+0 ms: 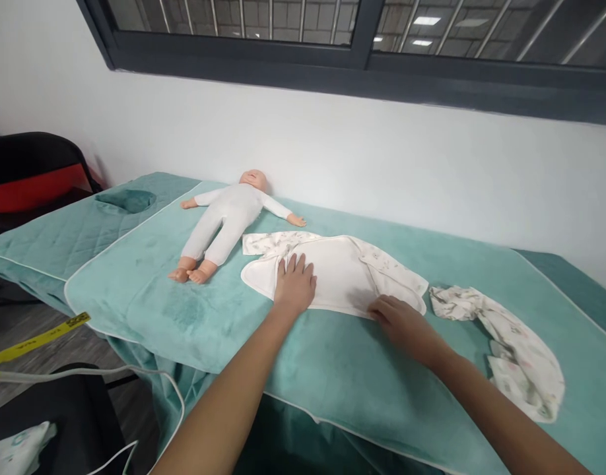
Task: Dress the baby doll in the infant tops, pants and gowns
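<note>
A baby's wrap top [335,270], plain white inside with a small print on its sleeves, lies spread open on the green padded cover. My left hand [296,285] rests flat on its left half, fingers spread. At the lower right edge, my right hand [401,324] has its fingers drawn together on the hem. Behind and to the left, a baby doll [228,221] in a white suit lies on its back, arms stretched out. Crumpled printed baby clothing [518,346] lies to the right of my right hand.
The green cover [149,284] runs along a white wall below a barred window [303,59]. A red and black chair [35,178] stands at the far left. A white cable [109,371], a yellow tag [40,340] and a black seat [60,415] with printed cloth are at lower left.
</note>
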A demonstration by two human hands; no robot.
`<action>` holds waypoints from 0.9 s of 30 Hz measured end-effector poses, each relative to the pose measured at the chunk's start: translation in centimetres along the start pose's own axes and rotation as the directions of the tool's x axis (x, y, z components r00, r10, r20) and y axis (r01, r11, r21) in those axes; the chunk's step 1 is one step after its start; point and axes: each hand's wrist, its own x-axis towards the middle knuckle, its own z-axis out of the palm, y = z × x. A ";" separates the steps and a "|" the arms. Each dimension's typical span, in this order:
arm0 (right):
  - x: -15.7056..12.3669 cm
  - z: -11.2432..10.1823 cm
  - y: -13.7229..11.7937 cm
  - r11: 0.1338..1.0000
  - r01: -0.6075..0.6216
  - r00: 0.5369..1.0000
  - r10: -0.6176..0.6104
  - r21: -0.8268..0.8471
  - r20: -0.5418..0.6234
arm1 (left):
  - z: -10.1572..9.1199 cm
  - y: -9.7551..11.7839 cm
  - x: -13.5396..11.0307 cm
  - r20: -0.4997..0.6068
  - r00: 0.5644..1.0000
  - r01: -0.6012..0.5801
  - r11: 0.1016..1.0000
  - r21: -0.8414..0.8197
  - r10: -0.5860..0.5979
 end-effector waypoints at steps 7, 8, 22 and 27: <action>1.2 -1.4 7.0 0.827 -0.560 0.769 0.541 0.048 -0.341 | -0.2 0.0 -0.1 -0.043 0.999 -0.017 0.999 -0.039 0.015; 1.2 -1.5 8.0 0.794 -0.607 0.753 0.584 0.022 -0.303 | -0.2 0.0 -0.1 -0.047 0.999 -0.017 0.999 -0.043 0.015; 3.8 -3.6 14.4 0.658 -0.691 0.594 0.752 0.299 -0.284 | -0.4 0.1 -0.3 -0.060 0.998 -0.018 1.000 -0.015 0.017; 5.0 -3.1 14.9 0.667 -0.619 0.545 0.745 0.415 -0.384 | -0.5 0.1 -0.2 -0.058 0.998 -0.011 1.000 -0.018 0.010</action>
